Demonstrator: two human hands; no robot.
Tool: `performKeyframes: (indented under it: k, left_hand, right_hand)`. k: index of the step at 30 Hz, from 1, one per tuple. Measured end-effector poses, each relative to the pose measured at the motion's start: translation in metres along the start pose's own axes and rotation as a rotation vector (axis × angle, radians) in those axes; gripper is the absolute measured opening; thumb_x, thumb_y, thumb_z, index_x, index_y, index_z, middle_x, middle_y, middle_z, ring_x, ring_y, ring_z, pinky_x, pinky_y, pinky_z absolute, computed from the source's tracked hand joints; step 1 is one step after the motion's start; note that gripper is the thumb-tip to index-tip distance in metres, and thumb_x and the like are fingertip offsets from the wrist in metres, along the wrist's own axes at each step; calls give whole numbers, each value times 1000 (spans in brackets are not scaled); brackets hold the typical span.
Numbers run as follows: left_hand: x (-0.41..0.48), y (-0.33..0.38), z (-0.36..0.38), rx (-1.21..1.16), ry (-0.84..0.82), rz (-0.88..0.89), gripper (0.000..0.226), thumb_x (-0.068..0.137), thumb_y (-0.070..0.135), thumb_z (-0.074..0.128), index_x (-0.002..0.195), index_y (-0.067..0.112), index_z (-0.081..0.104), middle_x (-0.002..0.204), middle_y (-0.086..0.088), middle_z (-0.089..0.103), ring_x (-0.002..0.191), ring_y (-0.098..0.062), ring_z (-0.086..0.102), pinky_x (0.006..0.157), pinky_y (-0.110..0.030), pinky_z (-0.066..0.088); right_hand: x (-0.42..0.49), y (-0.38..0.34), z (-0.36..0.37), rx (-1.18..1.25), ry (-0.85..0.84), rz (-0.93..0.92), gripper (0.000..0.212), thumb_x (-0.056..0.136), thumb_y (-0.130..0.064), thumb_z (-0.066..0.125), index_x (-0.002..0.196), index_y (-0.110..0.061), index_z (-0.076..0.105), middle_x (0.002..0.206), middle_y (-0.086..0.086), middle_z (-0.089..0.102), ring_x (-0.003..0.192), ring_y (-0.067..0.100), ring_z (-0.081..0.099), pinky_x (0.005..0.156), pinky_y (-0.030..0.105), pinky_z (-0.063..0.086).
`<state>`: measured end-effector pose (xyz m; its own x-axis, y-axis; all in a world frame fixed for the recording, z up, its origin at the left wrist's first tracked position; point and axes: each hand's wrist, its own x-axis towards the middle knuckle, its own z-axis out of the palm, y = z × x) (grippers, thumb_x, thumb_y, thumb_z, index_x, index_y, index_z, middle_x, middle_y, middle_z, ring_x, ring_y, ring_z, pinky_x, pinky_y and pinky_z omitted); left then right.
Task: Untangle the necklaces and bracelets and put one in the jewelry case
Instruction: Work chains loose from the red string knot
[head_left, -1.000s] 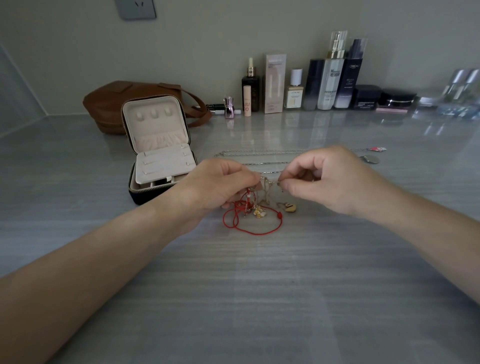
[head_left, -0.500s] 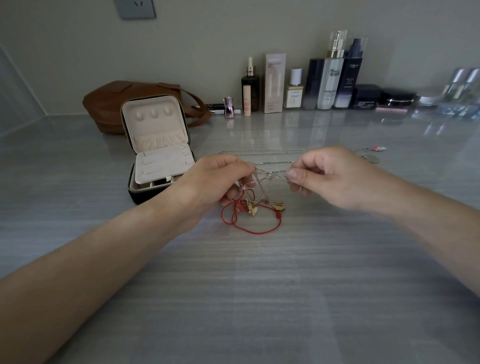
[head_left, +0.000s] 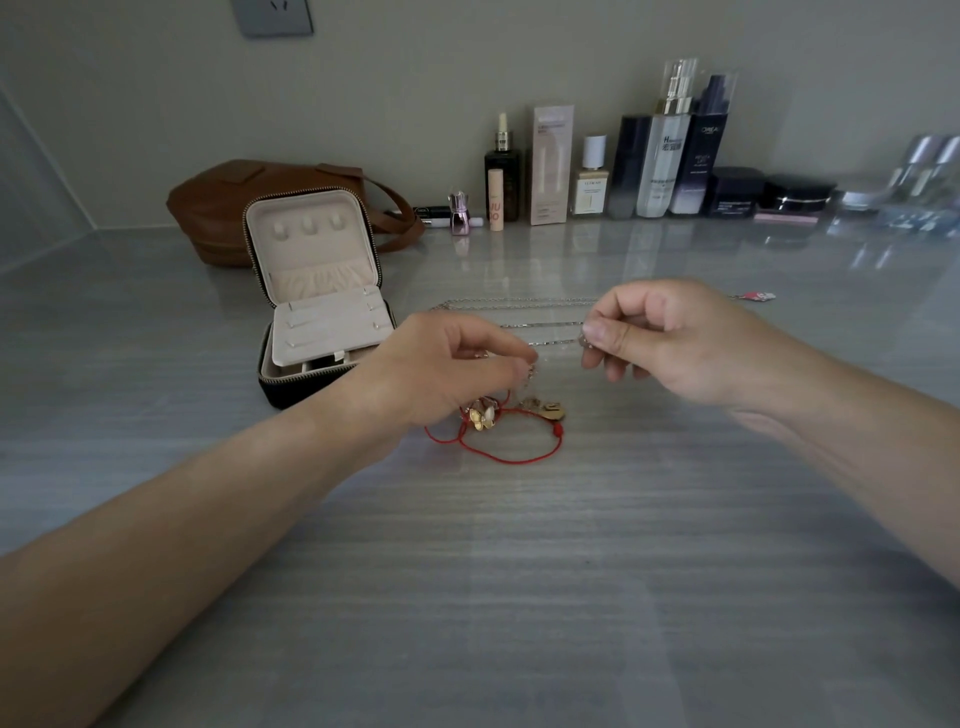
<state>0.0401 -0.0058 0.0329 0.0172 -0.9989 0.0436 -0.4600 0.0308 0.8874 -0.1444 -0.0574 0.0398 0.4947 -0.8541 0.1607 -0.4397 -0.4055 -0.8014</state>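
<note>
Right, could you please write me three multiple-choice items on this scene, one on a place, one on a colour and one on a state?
1. Where does the jewelry case stand?
A. among the bottles at the wall
B. to the right of the right hand
C. to the left of the left hand, in front of the brown bag

2. What colour is the cord bracelet on the table?
A. blue
B. red
C. green

3. In what state is the jewelry case?
A. open, lid upright
B. zipped shut
C. upside down

Answers:
1 C, since it stands beside the left wrist with the bag behind it.
2 B, as its loop shows red below the left hand.
3 A, since the pale lining of lid and tray shows.
</note>
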Motion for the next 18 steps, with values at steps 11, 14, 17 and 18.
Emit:
performKeyframes:
  k: [11, 14, 17, 18]
  left_hand:
    - [-2, -1, 1, 62, 29, 84, 16, 79, 10, 70, 69, 22, 68, 54, 17, 63, 52, 6, 54, 53, -7, 41]
    - [-3, 1, 3, 31, 20, 91, 17, 78, 8, 70, 69, 21, 67, 52, 16, 62, 49, 5, 52, 52, -7, 40]
    - [-3, 0, 4, 19, 18, 106, 18, 77, 8, 71, 67, 22, 68, 53, 15, 61, 49, 4, 51, 53, -10, 41]
    - [-4, 0, 4, 18, 20, 109, 18, 77, 8, 71, 67, 23, 68, 53, 15, 61, 49, 3, 50, 53, -10, 41]
  right_hand:
    - [-6, -7, -4, 26, -115, 10, 14, 82, -21, 63, 69, -19, 68, 63, -12, 66, 61, -3, 56, 65, 17, 45]
    - [-8, -6, -2, -50, -234, 8, 6, 76, -21, 70, 71, -18, 71, 71, 1, 68, 64, 2, 56, 67, 20, 45]
    - [-7, -2, 3, -98, -272, -43, 5, 74, -16, 74, 75, -19, 72, 75, 0, 70, 66, 4, 60, 69, 25, 50]
    - [-6, -1, 5, -84, -240, -59, 6, 74, -15, 74, 76, -20, 71, 75, 0, 70, 66, 4, 60, 69, 25, 50]
